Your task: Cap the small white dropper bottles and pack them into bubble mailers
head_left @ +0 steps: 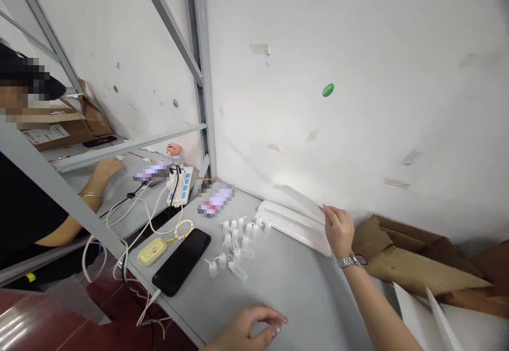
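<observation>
Closest in, a grey worktop [286,292] runs up to a white wall [358,102], carrying a white moulded tray [292,229] with its long axis slanting along the wall. The person's right hand [338,229] pinches the tray's raised end, far nearer than the left hand [250,330], which curls loosely, empty, short of the small plastic dropper bottles [234,239].

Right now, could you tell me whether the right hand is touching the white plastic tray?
Touching: in the head view, the right hand has its fingers on the white plastic tray.
</observation>
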A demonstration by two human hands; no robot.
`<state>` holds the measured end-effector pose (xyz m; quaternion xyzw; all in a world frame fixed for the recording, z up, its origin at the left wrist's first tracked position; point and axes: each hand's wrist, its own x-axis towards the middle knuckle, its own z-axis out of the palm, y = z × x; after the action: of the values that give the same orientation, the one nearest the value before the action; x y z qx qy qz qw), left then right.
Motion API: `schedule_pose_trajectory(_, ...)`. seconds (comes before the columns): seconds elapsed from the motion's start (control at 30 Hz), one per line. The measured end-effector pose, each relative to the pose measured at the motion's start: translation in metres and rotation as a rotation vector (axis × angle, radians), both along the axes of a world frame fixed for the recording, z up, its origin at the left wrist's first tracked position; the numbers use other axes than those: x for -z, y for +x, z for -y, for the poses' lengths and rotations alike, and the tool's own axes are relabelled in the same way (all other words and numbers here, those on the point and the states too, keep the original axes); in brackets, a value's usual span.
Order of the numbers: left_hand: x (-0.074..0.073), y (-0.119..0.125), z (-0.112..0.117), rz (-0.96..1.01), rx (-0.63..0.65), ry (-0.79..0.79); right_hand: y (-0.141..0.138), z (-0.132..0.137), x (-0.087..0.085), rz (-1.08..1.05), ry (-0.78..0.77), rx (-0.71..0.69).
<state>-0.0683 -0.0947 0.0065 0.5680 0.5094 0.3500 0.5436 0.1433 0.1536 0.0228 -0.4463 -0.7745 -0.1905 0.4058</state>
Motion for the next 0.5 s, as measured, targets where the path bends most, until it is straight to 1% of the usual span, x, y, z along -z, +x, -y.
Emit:
schedule_pose_trajectory(0.07,0.007,0.000,0.001,0.036,-0.015,-0.002,0.003,0.011,-0.022,-0.109,0.054,0.041)
schedule_pose_trajectory(0.13,0.012,0.000,0.000,0.127,-0.044,-0.028,0.003,0.035,-0.045,-0.291,0.084,0.089)
schedule_pose_trajectory(0.17,0.014,0.000,-0.003,0.195,-0.062,-0.050,0.003,0.051,-0.055,-0.393,0.061,0.120)
schedule_pose_trajectory(0.2,0.014,0.000,-0.007,0.270,-0.079,-0.076,0.002,0.070,-0.062,-0.497,-0.015,0.172)
schedule_pose_trajectory(0.23,0.013,0.000,-0.012,0.346,-0.090,-0.104,0.002,0.090,-0.065,-0.555,-0.160,0.210)
schedule_pose_trajectory(0.27,0.010,0.001,-0.020,0.419,-0.098,-0.129,0.001,0.110,-0.063,-0.576,-0.339,0.239)
schedule_pose_trajectory(0.3,0.005,0.002,-0.028,0.477,-0.102,-0.146,0.002,0.130,-0.056,-0.586,-0.512,0.241)
schedule_pose_trajectory(0.33,-0.001,0.004,-0.037,0.522,-0.094,-0.161,0.003,0.148,-0.045,-0.597,-0.642,0.239)
schedule_pose_trajectory(0.37,-0.007,0.007,-0.047,0.563,-0.091,-0.162,0.005,0.164,-0.031,-0.602,-0.754,0.203)
schedule_pose_trajectory(0.4,-0.012,0.011,-0.056,0.610,-0.055,-0.169,0.008,0.176,-0.015,-0.602,-0.858,0.142)
schedule_pose_trajectory(0.47,-0.018,0.021,-0.075,0.672,0.017,-0.198,0.018,0.192,0.016,-0.565,-1.060,0.000)
schedule_pose_trajectory(0.5,-0.018,0.027,-0.083,0.660,-0.024,-0.206,0.024,0.195,0.027,-0.560,-1.121,-0.022)
